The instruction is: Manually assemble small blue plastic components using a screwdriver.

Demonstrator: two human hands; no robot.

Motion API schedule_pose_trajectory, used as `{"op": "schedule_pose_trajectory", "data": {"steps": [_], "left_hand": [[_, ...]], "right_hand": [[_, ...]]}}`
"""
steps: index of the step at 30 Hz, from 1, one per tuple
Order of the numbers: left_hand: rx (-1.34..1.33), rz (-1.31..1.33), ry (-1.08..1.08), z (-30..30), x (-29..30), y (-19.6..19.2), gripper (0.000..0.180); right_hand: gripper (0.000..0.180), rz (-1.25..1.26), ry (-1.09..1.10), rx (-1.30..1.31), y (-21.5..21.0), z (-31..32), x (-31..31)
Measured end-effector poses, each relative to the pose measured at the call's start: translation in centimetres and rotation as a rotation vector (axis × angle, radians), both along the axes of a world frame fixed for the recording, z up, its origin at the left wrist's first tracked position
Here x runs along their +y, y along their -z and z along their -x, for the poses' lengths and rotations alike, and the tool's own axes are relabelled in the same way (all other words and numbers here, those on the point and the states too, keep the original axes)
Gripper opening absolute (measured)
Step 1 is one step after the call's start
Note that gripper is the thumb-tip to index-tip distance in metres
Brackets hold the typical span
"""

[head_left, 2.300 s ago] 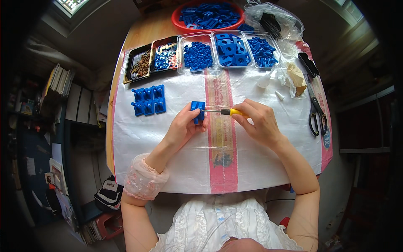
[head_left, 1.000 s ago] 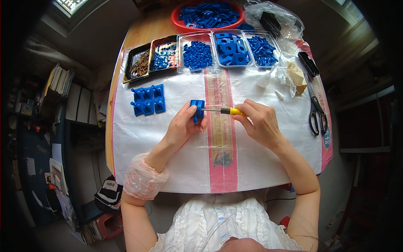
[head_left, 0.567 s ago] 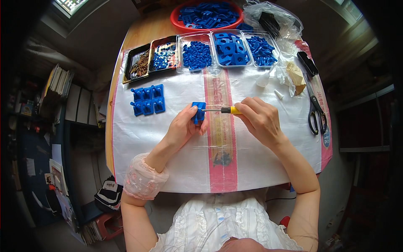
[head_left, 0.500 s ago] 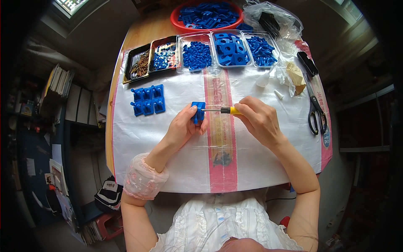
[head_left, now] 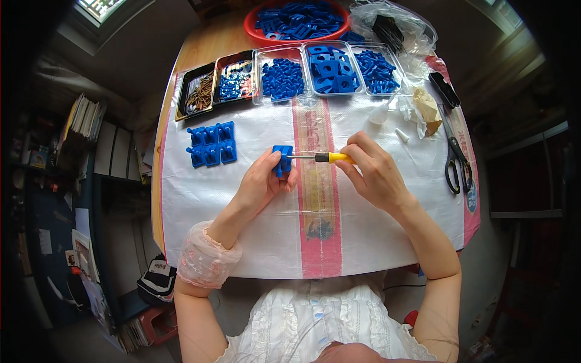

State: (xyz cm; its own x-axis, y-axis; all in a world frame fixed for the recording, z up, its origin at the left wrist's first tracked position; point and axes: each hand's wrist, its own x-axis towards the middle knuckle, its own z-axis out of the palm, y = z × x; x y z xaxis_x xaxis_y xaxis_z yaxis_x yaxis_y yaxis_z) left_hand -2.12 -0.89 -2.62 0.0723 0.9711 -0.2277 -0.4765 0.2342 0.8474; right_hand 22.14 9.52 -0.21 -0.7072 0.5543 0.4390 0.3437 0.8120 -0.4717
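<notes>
Centre of the table: a small blue block [head_left: 282, 158] is pinched upright in the left hand [head_left: 261, 184], thumb and fingers closed around its lower part, just above the white sheet [head_left: 242, 236]. The metal shaft of a screwdriver [head_left: 321, 158] lies level and meets the block's right side, its yellow handle gripped in the closed fingers of the right hand [head_left: 374, 174]. Both hands sit over the pink stripe [head_left: 319, 242] running down the sheet. To the left, near the block, a cluster of finished blue pieces [head_left: 212, 144] lies flat in rows. Along the far edge there's a line of trays: a dark tray [head_left: 196, 92] of brownish screws, a second tray [head_left: 236, 78] of small blue and pale bits, then three clear trays [head_left: 330, 65] of blue parts, and behind them a red bowl [head_left: 296, 21] heaped with more blue. Far right, black scissors [head_left: 455, 158] rest on the sheet's edge, with crumpled tan paper [head_left: 427, 109] and a clear bag [head_left: 393, 24] above them.
</notes>
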Motion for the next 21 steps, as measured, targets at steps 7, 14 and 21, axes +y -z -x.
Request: {"op": "schedule_pose_trajectory", "data": {"steps": [7, 14, 21], "left_hand": [[-0.015, 0.01, -0.011, 0.07, -0.08, 0.11, 0.026], [-0.027, 0.008, -0.003, -0.17, 0.04, -0.22, 0.024], [-0.024, -0.009, 0.006, -0.03, 0.02, -0.01, 0.024]], "right_hand": [[0.019, -0.029, -0.022, 0.055, 0.31, 0.04, 0.27], [0.019, -0.025, -0.031, 0.101, 0.44, -0.11, 0.18], [0.019, -0.055, -0.036, 0.155, 0.49, 0.12, 0.12]]}}
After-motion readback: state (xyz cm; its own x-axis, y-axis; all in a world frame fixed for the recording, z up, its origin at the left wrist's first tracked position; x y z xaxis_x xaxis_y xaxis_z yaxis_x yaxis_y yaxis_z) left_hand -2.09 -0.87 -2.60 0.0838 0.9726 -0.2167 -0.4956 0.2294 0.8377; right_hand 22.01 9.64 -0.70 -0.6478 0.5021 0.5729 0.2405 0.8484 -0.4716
